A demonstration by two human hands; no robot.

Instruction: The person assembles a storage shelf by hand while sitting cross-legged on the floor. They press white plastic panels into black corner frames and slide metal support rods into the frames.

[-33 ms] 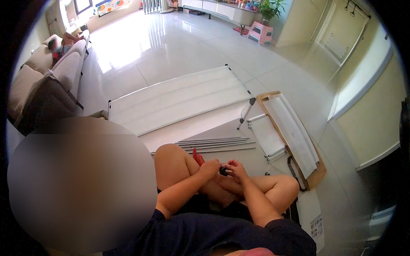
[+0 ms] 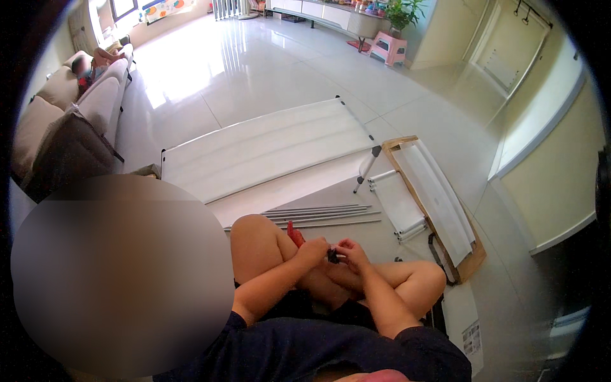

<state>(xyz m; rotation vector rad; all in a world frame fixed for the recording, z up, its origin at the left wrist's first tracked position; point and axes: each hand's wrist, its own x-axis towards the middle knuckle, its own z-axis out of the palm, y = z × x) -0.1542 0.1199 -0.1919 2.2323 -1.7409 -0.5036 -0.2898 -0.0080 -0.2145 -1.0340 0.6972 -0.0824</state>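
- A person in a dark top [image 2: 305, 344] sits cross-legged on the tiled floor [image 2: 273, 83], with both forearms reaching in over the folded legs [image 2: 414, 277].
- The small dark piece [image 2: 332, 256] is between the two hands, just above the crossed shins; its exact shape is too small to make out.
- The left hand [image 2: 313, 251] is curled, its fingertips pinched at the left side of the piece.
- The right hand [image 2: 354, 253] has its fingers bent narrowly around the same piece, from the other side.
- A red object [image 2: 295, 235] shows just beyond the left hand, near the inner side of the left knee; its kind cannot be told.
- Several thin grey rods [image 2: 318, 223] lie roughly side by side on the floor past the knees.
- Beyond the rods is a large white panel [image 2: 267, 149] with dark corner fittings, and a short leg with dark ends [image 2: 367, 168] stands tilted near its right corner.
- To the right, white fabric with tubes along its edges [image 2: 398, 205] lies beside an open cardboard box [image 2: 472, 270] holding long white sheets [image 2: 436, 197].
- Another person [image 2: 86, 79] is on the beige sofa [image 2: 57, 130] at the far left.
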